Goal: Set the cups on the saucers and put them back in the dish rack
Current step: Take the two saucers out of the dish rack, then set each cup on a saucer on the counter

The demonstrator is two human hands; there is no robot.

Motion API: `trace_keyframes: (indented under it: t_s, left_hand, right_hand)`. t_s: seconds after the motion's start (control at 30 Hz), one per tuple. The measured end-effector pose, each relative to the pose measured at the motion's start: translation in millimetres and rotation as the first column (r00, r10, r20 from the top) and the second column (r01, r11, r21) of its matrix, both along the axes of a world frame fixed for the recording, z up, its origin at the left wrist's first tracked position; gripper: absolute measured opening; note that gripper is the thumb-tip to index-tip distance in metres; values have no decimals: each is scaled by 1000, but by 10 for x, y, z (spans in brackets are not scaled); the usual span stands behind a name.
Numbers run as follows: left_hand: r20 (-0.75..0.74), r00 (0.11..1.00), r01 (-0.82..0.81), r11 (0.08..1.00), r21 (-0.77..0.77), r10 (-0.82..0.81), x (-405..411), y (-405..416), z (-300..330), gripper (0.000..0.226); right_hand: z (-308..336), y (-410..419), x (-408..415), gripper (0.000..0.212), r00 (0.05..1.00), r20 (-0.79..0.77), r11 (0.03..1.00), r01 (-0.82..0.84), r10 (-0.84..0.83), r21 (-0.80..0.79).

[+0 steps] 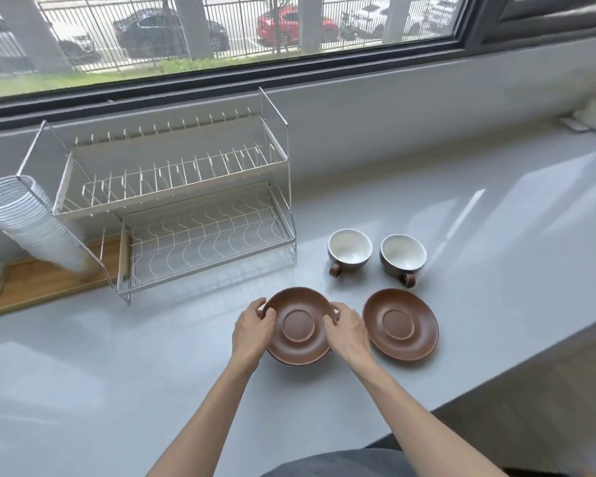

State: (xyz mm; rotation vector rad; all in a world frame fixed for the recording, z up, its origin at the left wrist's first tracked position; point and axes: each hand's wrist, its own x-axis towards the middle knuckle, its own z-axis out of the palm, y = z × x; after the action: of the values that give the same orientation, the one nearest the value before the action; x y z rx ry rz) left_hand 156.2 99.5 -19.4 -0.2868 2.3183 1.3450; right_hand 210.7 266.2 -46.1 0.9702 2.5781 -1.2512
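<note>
The grey worktop [479, 215] runs wide under the window, with much bare surface to the right and in the near left; its near edge cuts diagonally across the lower right, dropping to a wood floor just beyond the right saucer. A low wall below the window closes the far side.

The two-tier wire dish rack [172, 201] stands at the far left, both tiers empty, so nothing has been returned to it. A white ribbed holder [25, 222] hangs at its left end above a wooden tray [31, 287]. The lower tier opens toward the near side, and the strip of worktop between it and the saucers is free.

The left brown saucer [298, 327] is gripped at both sides: the left hand [252, 330] with fingers curled over its left rim, the right hand [346, 328] with fingers curled over its right rim. Whether it is lifted or resting cannot be told. The right brown saucer [399, 323] lies flat just beside it, not touching.

Beyond the saucers, the left cup [350, 251] and the right cup [403, 256] stand upright and empty, handles toward the near side, close together but apart.

The task is judged to be at its start: no cup sits on a saucer, and both pairings and the racking remain.
</note>
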Motion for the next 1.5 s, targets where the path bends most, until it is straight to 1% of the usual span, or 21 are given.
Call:
trace_keyframes:
  t_s: [0.23,0.5,0.77,0.9,1.0,1.13,1.27,1.37,1.5]
  left_hand:
    - [70,997,17,1000,16,-18,-36,162,-52,64]
    - [68,997,40,999,3,-40,-162,285,-74,53]
    - [54,995,81,996,-36,-79,-270,352,-122,50]
    - [23,992,127,987,-97,-125,-285,363,-163,47]
    - [-7,977,209,963,-167,-213,-290,378,-176,46]
    - [-92,915,334,867,-371,-392,-304,437,-134,46]
    - [-228,830,353,796,-492,-509,-316,642,27,40]
    - [-306,746,366,748,-554,-592,-296,881,159,39]
    - [-414,606,386,707,-593,-679,-248,1213,216,34]
  right_hand:
    - [-64,142,37,49,998,59,1000,-6,6,5]
    - [-86,209,-4,53,993,112,1000,-29,29,2]
    - [-60,254,-44,51,993,109,999,-37,35,14]
    - [-54,290,-46,51,991,121,999,-51,51,-1]
    - [-34,331,-35,51,988,130,997,-83,82,6]
    - [43,418,-42,49,983,121,985,-149,138,86]
    - [173,556,-40,45,989,60,969,-146,136,200]
    - [254,717,-11,41,995,-13,952,-91,100,292]
    - [355,1021,53,37,992,-122,928,43,3,371]
